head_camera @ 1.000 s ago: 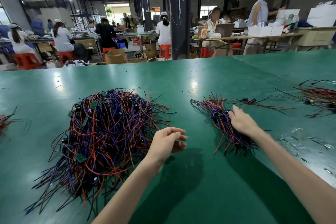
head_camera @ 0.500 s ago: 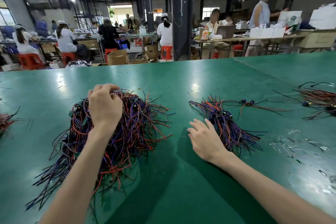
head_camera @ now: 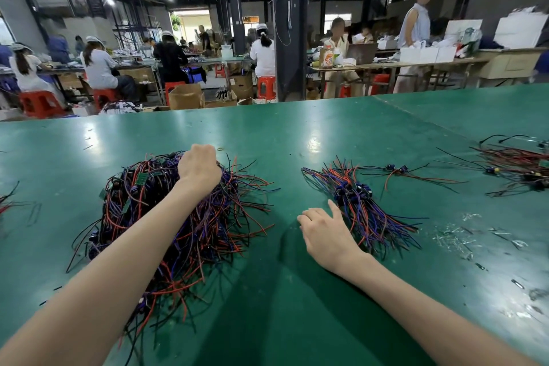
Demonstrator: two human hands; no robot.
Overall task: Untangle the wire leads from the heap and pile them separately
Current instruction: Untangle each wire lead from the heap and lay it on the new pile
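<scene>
A big tangled heap of red, blue and black wire leads (head_camera: pixel 154 217) lies on the green table (head_camera: pixel 297 140), left of centre. My left hand (head_camera: pixel 198 166) is at the heap's far top, fingers curled down into the wires and gripping some. A smaller sorted pile of leads (head_camera: pixel 365 208) fans out to the right. My right hand (head_camera: pixel 325 232) rests flat on the table just left of that pile, fingers loosely spread, holding nothing.
Another bunch of wires (head_camera: pixel 517 166) lies at the far right edge, and a few strands (head_camera: pixel 6 202) at the far left. Scraps of clear plastic (head_camera: pixel 457 238) litter the table on the right. Seated workers and benches fill the background beyond the table.
My left hand went from the table in front of the heap up to its far top and curled into the wires. My right hand drew back off the sorted pile to the table beside it.
</scene>
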